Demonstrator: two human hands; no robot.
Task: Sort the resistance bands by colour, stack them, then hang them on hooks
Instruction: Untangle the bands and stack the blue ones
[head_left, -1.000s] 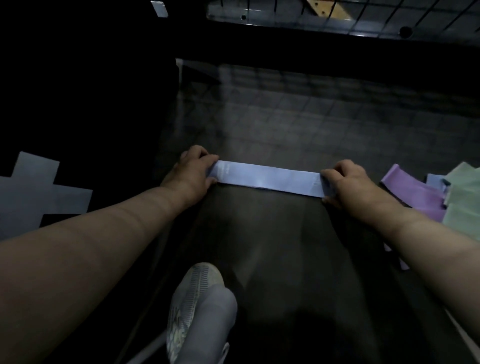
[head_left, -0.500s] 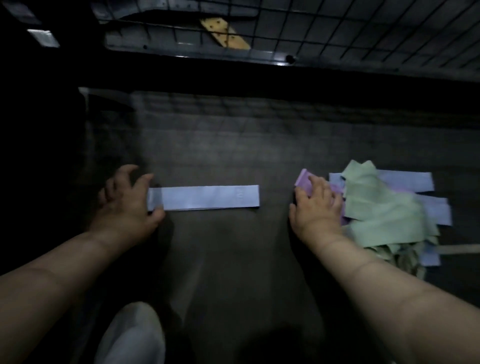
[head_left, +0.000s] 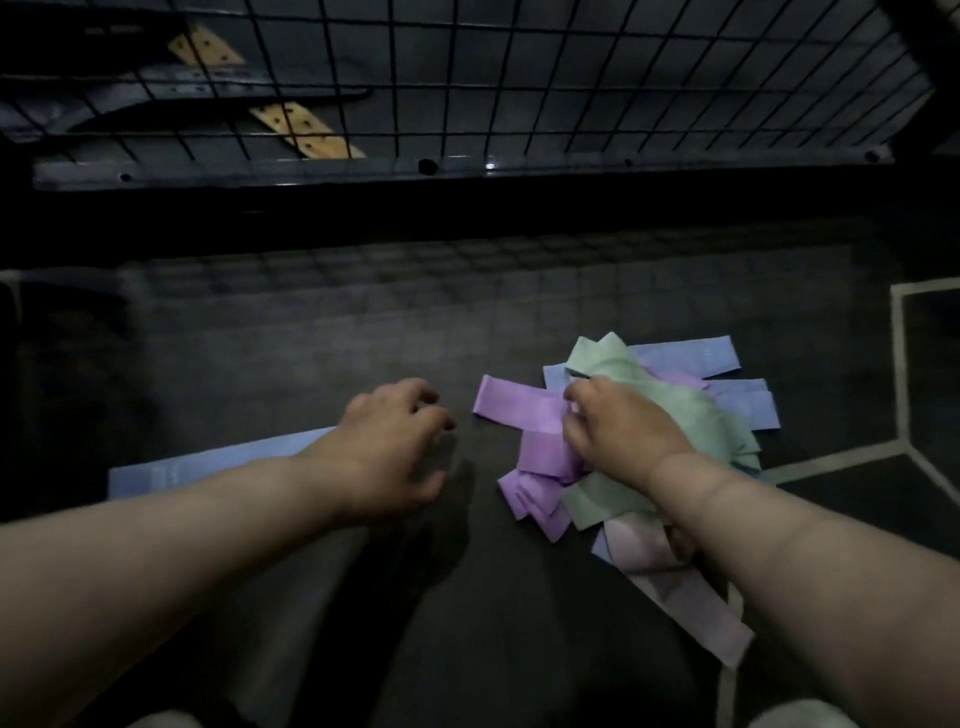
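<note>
Curled tight, the right hand's (head_left: 618, 431) fingers close on the inner end of a purple flat elastic band (head_left: 514, 408) just where it slips under a crumpled pale green band (head_left: 670, 405); whether they catch the green one too cannot be told. The left hand (head_left: 395, 447) sits at frame centre with fingers loosely bent, gripping nothing, just left of the purple band's free end and apart from it.

That purple band lies with its long axis running left to right, dipping slightly toward the right hand. It belongs to a loose mixed heap of bands (head_left: 597, 499) in the right centre of the frame, lying straight on a dark matt surface (head_left: 260, 353). Pale blue bands (head_left: 852, 356) fan out flat toward the upper right of the heap, more purple loops (head_left: 535, 493) bunch at its lower left, and a pale pink band (head_left: 691, 608) trails to the lower right beneath the right forearm.

A single pale blue flat band (head_left: 208, 465) lies apart at the left, stretched out flat, its long axis left to right and rising a little rightward, its right end hidden under the left forearm.

Open dark surface spreads across the upper left and the lower middle. A black wire grid panel (head_left: 571, 78) spans the top of the frame, with pale wooden strips (head_left: 301, 130) behind it. Thin white lines (head_left: 897, 364) edge the far right.
</note>
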